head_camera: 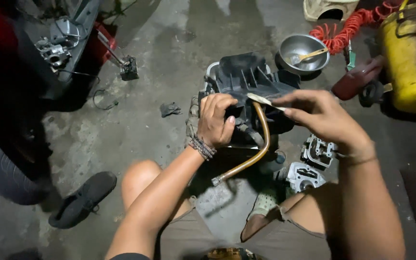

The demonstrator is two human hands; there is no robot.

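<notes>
Head view:
Left hand [216,120]: clenched on the near left side of the black housing [246,77], at scene centre.
Right hand [321,115]: a small pale strip [265,99] is pinched between thumb and fingers, just above the housing's near edge.
Hose [258,151]: amber, curved down from the housing toward the near floor.
Engine parts [309,166]: lying near right, beside the knee.
Bowl [304,50]: metal, far right, a spoon inside.
Tank [410,58]: yellow, far right.
Sandal [83,200]: near left on the concrete.

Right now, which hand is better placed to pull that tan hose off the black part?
Probably the right hand: its fingers already pinch the hose top, while the left hand grips the black housing.
</notes>
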